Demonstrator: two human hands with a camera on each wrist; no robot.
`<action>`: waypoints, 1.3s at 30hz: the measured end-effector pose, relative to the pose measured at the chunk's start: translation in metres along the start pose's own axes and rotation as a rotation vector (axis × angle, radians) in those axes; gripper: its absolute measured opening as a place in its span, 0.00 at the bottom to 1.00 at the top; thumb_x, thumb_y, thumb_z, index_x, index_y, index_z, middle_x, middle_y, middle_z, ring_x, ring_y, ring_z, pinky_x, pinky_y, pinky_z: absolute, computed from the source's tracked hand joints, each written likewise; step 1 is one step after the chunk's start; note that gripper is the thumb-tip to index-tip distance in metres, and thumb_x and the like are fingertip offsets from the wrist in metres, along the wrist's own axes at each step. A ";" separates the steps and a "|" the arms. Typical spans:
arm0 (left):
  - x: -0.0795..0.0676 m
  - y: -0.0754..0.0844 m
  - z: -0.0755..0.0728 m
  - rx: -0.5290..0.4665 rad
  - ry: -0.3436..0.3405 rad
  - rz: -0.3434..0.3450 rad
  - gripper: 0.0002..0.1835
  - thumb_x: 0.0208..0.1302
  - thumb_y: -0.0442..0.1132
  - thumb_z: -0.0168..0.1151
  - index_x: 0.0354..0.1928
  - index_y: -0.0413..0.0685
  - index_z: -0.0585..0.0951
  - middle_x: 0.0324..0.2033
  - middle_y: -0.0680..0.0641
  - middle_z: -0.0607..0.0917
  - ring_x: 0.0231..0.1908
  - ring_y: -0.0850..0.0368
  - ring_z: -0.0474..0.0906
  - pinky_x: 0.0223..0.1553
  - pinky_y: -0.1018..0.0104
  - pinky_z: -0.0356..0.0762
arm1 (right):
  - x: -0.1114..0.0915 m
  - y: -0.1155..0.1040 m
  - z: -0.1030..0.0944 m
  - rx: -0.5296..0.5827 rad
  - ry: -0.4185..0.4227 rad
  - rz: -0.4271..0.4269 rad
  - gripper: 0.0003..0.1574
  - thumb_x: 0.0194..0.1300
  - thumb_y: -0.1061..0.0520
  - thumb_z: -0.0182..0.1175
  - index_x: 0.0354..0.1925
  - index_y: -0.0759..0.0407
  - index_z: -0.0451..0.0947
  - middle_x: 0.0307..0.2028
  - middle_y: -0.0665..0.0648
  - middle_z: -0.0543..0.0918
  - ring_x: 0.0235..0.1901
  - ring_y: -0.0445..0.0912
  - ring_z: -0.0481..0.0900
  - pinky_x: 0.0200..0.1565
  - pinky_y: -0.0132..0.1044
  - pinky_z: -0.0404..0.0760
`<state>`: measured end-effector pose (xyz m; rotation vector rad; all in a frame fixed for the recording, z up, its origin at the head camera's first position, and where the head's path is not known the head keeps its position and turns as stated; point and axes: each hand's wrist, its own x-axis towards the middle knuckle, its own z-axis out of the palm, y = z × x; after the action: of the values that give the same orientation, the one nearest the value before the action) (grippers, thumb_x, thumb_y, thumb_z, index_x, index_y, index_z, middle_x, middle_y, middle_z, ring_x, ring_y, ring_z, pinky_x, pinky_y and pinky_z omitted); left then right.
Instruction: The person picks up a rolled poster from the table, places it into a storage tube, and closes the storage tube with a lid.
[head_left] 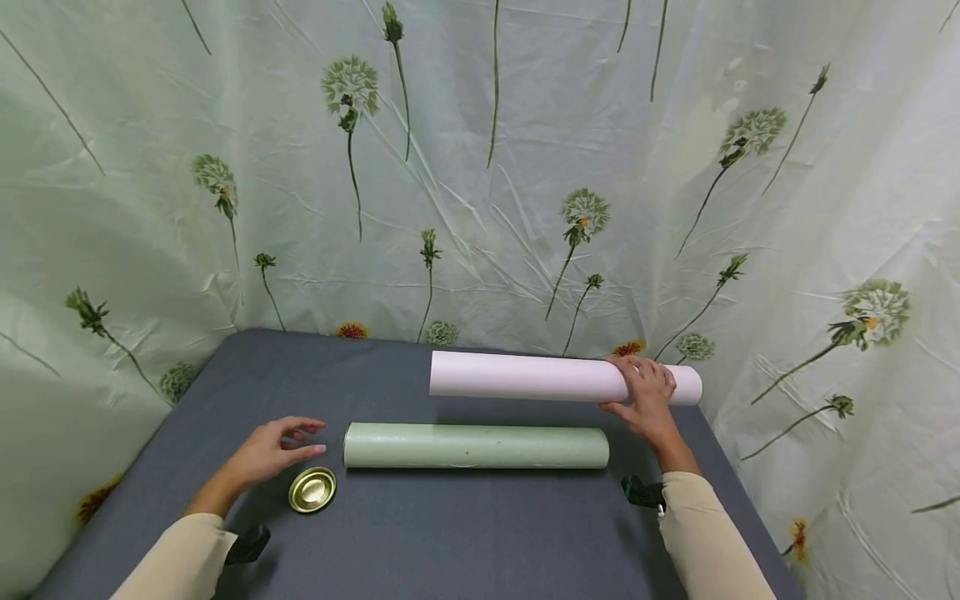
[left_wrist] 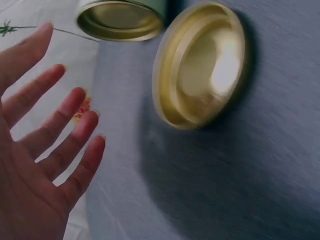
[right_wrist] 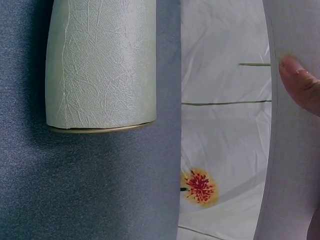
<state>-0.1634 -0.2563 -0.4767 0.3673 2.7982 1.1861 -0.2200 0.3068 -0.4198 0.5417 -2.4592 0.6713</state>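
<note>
A white paper roll (head_left: 517, 377) lies sideways across the back of the table, and my right hand (head_left: 647, 393) grips it near its right end. In the right wrist view, the thumb (right_wrist: 300, 82) presses along the face of the roll. In front of the roll rests a pale green tube (head_left: 480, 447) with a textured skin and a gold metal rim at its end. My left hand (head_left: 273, 454) hovers left of the tube, fingers spread and holding nothing. Just below that hand sits a round gold metal lid (head_left: 312, 490), its recessed side facing up.
A dark grey cloth (head_left: 480, 542) covers the table. Behind and on both sides hangs a pale curtain (head_left: 480, 167) printed with dandelions, close to the table's back edge.
</note>
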 end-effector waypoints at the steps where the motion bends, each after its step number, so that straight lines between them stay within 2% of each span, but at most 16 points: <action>1: -0.004 -0.002 0.002 0.008 -0.009 0.008 0.28 0.59 0.49 0.68 0.57 0.39 0.77 0.49 0.37 0.81 0.47 0.41 0.77 0.44 0.48 0.77 | 0.000 0.000 0.000 -0.001 0.001 0.000 0.45 0.35 0.67 0.79 0.55 0.63 0.74 0.53 0.70 0.71 0.55 0.68 0.60 0.56 0.68 0.42; 5: -0.015 -0.009 0.010 0.012 -0.021 0.035 0.36 0.53 0.49 0.73 0.60 0.36 0.74 0.50 0.37 0.79 0.47 0.42 0.75 0.44 0.48 0.76 | -0.001 0.001 0.001 -0.008 0.000 -0.002 0.46 0.34 0.66 0.79 0.55 0.63 0.74 0.53 0.70 0.71 0.55 0.68 0.60 0.57 0.68 0.42; 10: -0.024 -0.017 0.020 0.022 -0.028 0.049 0.41 0.45 0.48 0.78 0.60 0.36 0.74 0.49 0.41 0.79 0.46 0.47 0.73 0.44 0.52 0.74 | -0.002 0.002 0.003 -0.016 0.000 -0.007 0.46 0.34 0.66 0.79 0.55 0.63 0.74 0.52 0.70 0.71 0.55 0.68 0.60 0.56 0.68 0.43; 14: -0.030 -0.022 0.026 0.044 -0.049 0.070 0.43 0.40 0.50 0.80 0.60 0.39 0.74 0.49 0.42 0.77 0.47 0.45 0.72 0.45 0.46 0.71 | -0.001 0.001 0.001 -0.011 0.003 -0.011 0.46 0.33 0.66 0.79 0.55 0.64 0.74 0.52 0.71 0.71 0.54 0.68 0.60 0.56 0.68 0.42; 17: -0.033 -0.025 0.031 0.050 -0.029 0.084 0.46 0.35 0.50 0.81 0.60 0.40 0.74 0.48 0.42 0.77 0.48 0.43 0.70 0.45 0.46 0.68 | 0.000 0.000 0.000 -0.015 0.001 -0.013 0.45 0.34 0.66 0.79 0.54 0.64 0.74 0.52 0.71 0.71 0.54 0.68 0.60 0.56 0.68 0.43; 21: -0.035 -0.029 0.037 0.088 -0.002 0.085 0.47 0.30 0.54 0.82 0.58 0.44 0.76 0.47 0.44 0.75 0.46 0.46 0.67 0.44 0.50 0.65 | 0.000 0.001 0.000 -0.027 -0.004 -0.011 0.44 0.34 0.65 0.79 0.54 0.64 0.74 0.51 0.70 0.71 0.54 0.68 0.60 0.56 0.68 0.43; 29: -0.035 -0.033 0.041 0.128 0.012 0.043 0.39 0.32 0.52 0.82 0.52 0.48 0.79 0.46 0.47 0.75 0.46 0.48 0.67 0.45 0.49 0.64 | 0.000 -0.001 0.001 -0.032 0.002 -0.006 0.45 0.33 0.66 0.79 0.54 0.64 0.74 0.51 0.71 0.71 0.54 0.67 0.61 0.56 0.68 0.43; 39: -0.034 -0.033 0.042 0.126 0.036 0.009 0.39 0.35 0.51 0.81 0.52 0.45 0.79 0.45 0.46 0.77 0.46 0.47 0.69 0.46 0.49 0.66 | 0.001 -0.001 0.001 -0.032 0.010 -0.001 0.46 0.33 0.66 0.79 0.55 0.63 0.74 0.51 0.71 0.71 0.54 0.68 0.61 0.56 0.68 0.43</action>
<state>-0.1300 -0.2576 -0.5297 0.3719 2.9132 1.0315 -0.2205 0.3054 -0.4193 0.5262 -2.4561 0.6323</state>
